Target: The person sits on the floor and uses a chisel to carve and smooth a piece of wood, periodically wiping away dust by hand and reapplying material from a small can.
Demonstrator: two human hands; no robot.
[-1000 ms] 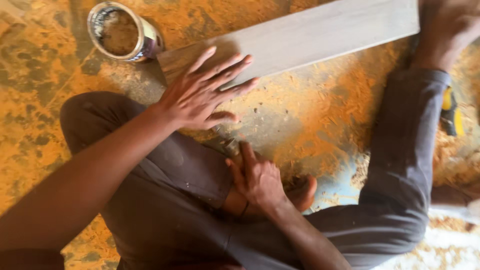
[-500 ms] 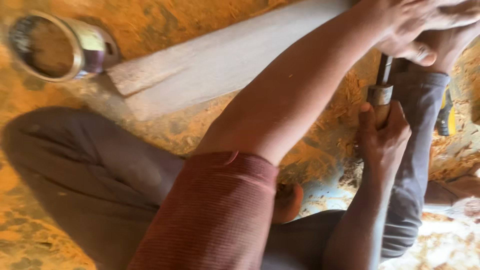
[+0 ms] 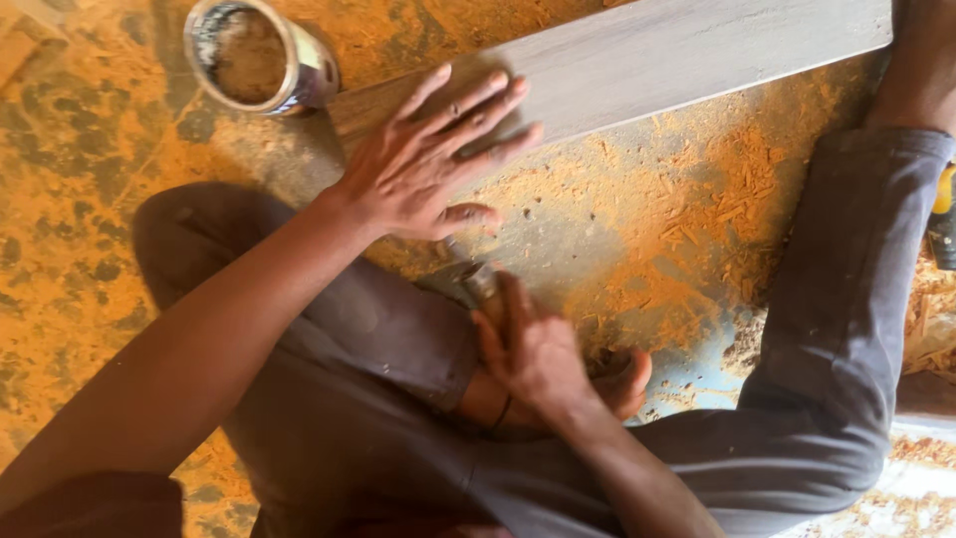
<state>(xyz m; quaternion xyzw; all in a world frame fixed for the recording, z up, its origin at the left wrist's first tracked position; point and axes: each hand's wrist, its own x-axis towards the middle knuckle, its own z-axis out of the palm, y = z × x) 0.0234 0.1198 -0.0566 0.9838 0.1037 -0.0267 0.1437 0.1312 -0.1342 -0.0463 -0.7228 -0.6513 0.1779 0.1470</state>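
Nearest the camera, low in the frame, the person sat on the floor (image 3: 647, 229) with grey trouser legs (image 3: 378, 399) folded, one leg running up the right side. The right hand (image 3: 533, 349), at lower centre, was clamped around the wooden handle of a tool (image 3: 473, 279); its metal end pointed up and left toward the plank and was mostly hidden, so what kind of tool it was could not be told. A bare foot (image 3: 622, 384) lay just beside that hand. Above it, at centre, the left hand (image 3: 428, 164) lay flat with fingers spread, holding nothing, pressing down on the near end of the plank (image 3: 637, 60). This pale grey plank ran from centre-left to the upper right edge of the frame, lying on the floor among orange sawdust. Farther off, in the upper left, an open tin (image 3: 259, 55) stood just beside the plank's end. A yellow-and-black object (image 3: 941, 214) showed at the right edge. The tool's end sat close under the left thumb: a slip could likely nick it. Loose sawdust under the plank might let it skid, and a shove could tip the tin.
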